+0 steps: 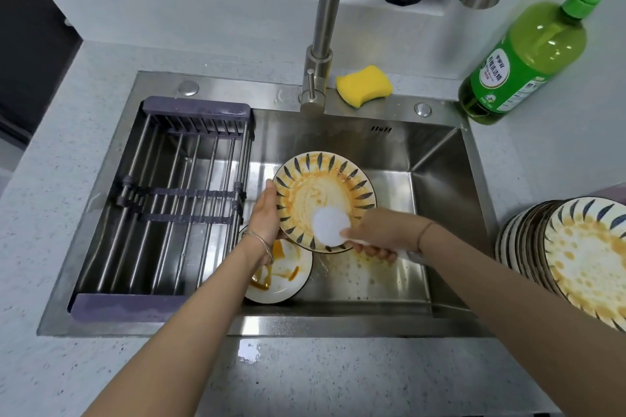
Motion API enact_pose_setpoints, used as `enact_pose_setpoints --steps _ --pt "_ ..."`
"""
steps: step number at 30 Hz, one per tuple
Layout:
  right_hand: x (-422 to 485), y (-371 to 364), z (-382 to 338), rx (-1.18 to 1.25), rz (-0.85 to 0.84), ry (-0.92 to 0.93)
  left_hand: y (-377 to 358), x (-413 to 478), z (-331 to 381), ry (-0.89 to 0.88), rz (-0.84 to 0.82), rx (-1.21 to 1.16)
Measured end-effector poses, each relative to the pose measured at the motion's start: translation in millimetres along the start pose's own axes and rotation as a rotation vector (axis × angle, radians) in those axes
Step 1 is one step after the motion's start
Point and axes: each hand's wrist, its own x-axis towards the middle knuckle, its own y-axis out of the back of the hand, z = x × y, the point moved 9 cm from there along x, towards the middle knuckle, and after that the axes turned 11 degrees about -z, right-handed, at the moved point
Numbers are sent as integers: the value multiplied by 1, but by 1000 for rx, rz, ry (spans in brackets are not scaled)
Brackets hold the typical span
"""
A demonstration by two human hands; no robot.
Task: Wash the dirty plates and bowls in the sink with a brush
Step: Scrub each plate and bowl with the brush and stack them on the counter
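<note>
Over the steel sink (437,200) my left hand (266,213) grips the left rim of a leaf-patterned plate (321,189) smeared with orange sauce, held tilted. My right hand (382,234) grips the white handle of a round white brush (330,226), whose head presses on the plate's lower part. Below the left wrist a second dirty plate (284,278) with orange streaks lies on the sink floor, partly hidden by my arm.
A stack of dirty patterned plates (576,257) stands on the counter at right. A purple-framed drying rack (176,200) spans the sink's left half. Faucet (321,54), yellow sponge (364,85) and green detergent bottle (528,57) line the back.
</note>
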Motion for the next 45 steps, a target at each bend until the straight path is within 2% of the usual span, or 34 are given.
enact_pose_setpoints --steps 2,5,7,10,12,14,17,20,23,26,28,30,32,34,36,39,42,45 --pt "11 -11 -15 34 -12 62 -9 -1 1 3 -41 47" --pt "19 7 -36 50 122 109 -26 -5 -7 54 -140 67" --pt "16 32 -36 -95 251 56 -31 -8 -13 76 -209 45" --pt "9 58 -7 -150 334 -63 -13 -9 -8 56 -120 78" --pt "2 47 15 -55 253 -93 -3 -8 3 5 -61 87" --pt "1 17 26 42 100 -92 1 -7 13 -42 -26 102" --pt "8 -28 15 133 -135 5 1 -7 12 -50 8 70" --pt "11 -38 -4 339 -209 168 -6 -8 2 -1 3 5" --pt "2 -17 -7 580 -75 345 -8 -7 6 14 10 -89" --pt "-18 19 13 729 235 459 -3 -5 6 16 28 -107" --pt "-27 35 34 789 442 469 -2 -5 1 35 13 -121" --pt "-29 43 51 830 575 434 -5 -6 2 42 -6 -153" --pt "-26 40 56 900 545 423 -11 -6 5 41 -31 -158" --pt "-20 31 52 979 411 440 -15 -3 5 46 -62 -132" --pt "-16 25 46 1017 307 430 -17 -4 10 42 -84 -65" --pt "-13 21 46 1106 271 392 -22 -4 23 -20 -124 178" --pt "-10 17 53 1215 307 337 -41 -18 42 -173 -190 505" --pt "-6 12 59 1249 361 292 -76 -39 52 -432 -313 916"
